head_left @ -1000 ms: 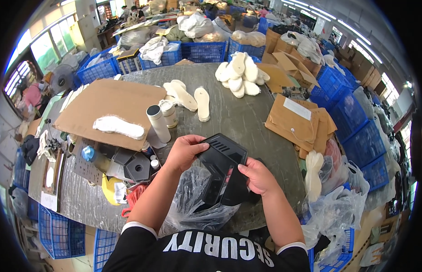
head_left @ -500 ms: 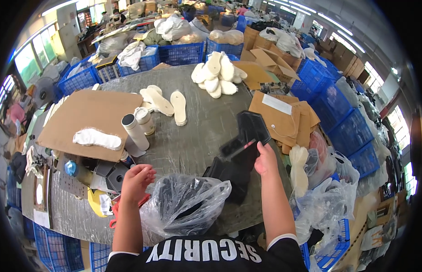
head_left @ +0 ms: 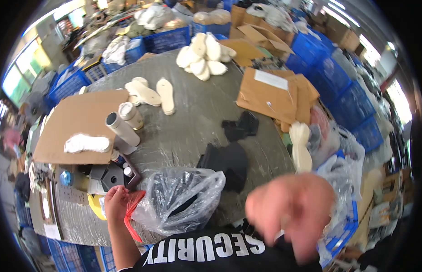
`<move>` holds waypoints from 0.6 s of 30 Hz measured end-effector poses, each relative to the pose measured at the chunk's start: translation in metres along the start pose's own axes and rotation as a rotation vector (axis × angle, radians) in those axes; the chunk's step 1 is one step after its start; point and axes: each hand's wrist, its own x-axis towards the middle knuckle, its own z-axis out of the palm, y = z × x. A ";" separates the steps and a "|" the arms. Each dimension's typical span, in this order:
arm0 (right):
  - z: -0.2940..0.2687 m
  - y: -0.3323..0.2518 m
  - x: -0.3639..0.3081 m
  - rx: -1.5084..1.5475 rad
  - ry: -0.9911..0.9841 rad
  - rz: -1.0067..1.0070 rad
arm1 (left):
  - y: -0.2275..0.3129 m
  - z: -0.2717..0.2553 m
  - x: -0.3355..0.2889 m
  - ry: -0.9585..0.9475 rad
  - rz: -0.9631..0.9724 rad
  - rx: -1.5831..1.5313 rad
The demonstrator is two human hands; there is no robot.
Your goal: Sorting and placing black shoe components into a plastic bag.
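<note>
My left hand [head_left: 116, 201] is over the table's near left part, fingers curled together. It is right beside a red plastic bag [head_left: 132, 213]; whether anything is in the fingers is hidden. My right hand [head_left: 292, 211] is raised close to the camera at the lower right, smeared by motion, so its grip does not show. A black flat cut piece [head_left: 240, 127] lies on the table, apart from both hands. Nearer to me is a stack of larger black pieces [head_left: 224, 165]. Beside it sits a clear plastic bag [head_left: 179, 199] with black material inside.
White insoles [head_left: 204, 54] are heaped at the far side, with more insoles [head_left: 165, 96] left of them. A white bottle [head_left: 122, 129] and a lidded jar [head_left: 130, 115] stand by a cardboard sheet [head_left: 75, 118]. Brown envelopes [head_left: 267, 97] and blue crates [head_left: 351, 102] are on the right.
My right hand has let go of the black cut piece, now on the table, and come back toward me. My left hand has moved down and left to the red bag. The view has shifted.
</note>
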 end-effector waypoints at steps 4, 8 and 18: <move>-0.008 -0.002 0.004 -0.018 0.045 -0.045 | 0.005 0.010 -0.002 -0.039 -0.008 0.056; -0.001 -0.014 -0.005 -0.020 0.001 -0.096 | 0.008 0.023 -0.002 -0.108 0.031 0.111; 0.010 -0.025 -0.014 0.033 -0.191 -0.228 | 0.008 0.008 -0.030 -0.619 0.102 0.810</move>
